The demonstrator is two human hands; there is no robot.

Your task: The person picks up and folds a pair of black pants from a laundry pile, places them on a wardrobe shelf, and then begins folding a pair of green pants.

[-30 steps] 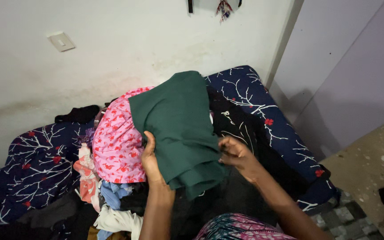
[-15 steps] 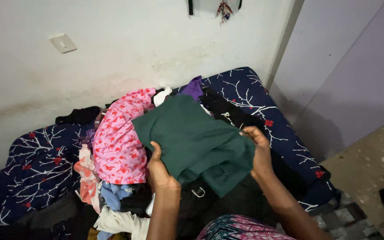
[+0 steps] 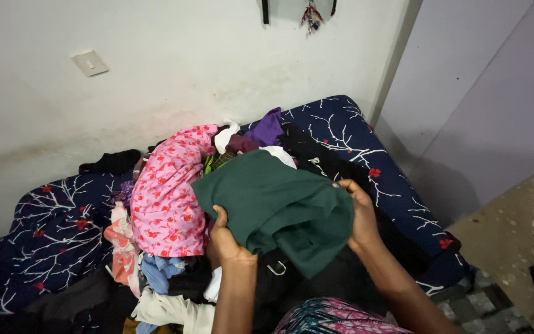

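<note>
I hold a folded dark green garment between both hands above a heap of clothes. My left hand grips its lower left edge from beneath. My right hand clasps its right edge. Under and beside it lie a pink garment with red print, black clothes, a purple piece and a white piece. The heap rests on a mattress with a navy sheet patterned with white branches.
A white wall with a light switch rises behind the mattress. A pale door or panel stands at the right beside a concrete floor. More light blue, white and peach clothes lie at the heap's near left.
The green garment has come down from upright over the heap to lying flatter and lower in my hands. My right hand moved right onto its edge. Purple and white pieces behind now show.
</note>
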